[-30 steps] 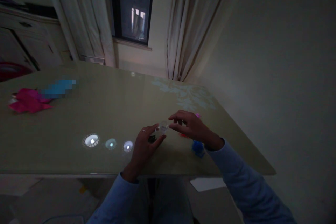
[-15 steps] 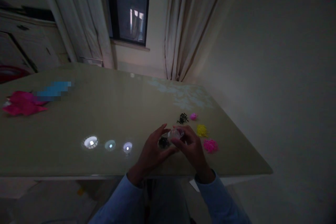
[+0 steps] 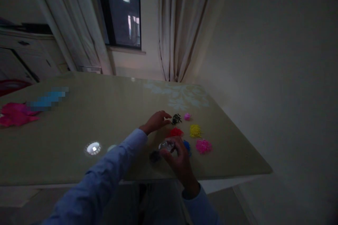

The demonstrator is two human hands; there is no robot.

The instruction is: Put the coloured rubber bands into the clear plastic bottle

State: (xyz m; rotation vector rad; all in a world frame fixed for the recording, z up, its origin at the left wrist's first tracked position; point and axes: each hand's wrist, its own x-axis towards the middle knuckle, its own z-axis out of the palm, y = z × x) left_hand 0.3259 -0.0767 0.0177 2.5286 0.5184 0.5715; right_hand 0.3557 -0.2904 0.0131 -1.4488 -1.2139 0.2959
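My left hand stretches out over the table, thumb and fingers apart, its fingertips at the left edge of a pile of small black pieces. My right hand is closed around a small clear container above the table. Near it lie a red pile and a blue pile, the latter partly hidden by the hand. A dark, blurred patch shows below and left of the container; what it is I cannot make out.
Farther right on the glossy table lie a yellow pile, a bright pink pile and a small pink clump. A crumpled pink piece and a blurred-out blue item lie far left. A wall borders the right side.
My left hand has left the container and moved up to the black pile. My right hand keeps the container, slightly lower and left. The red and blue piles now show.
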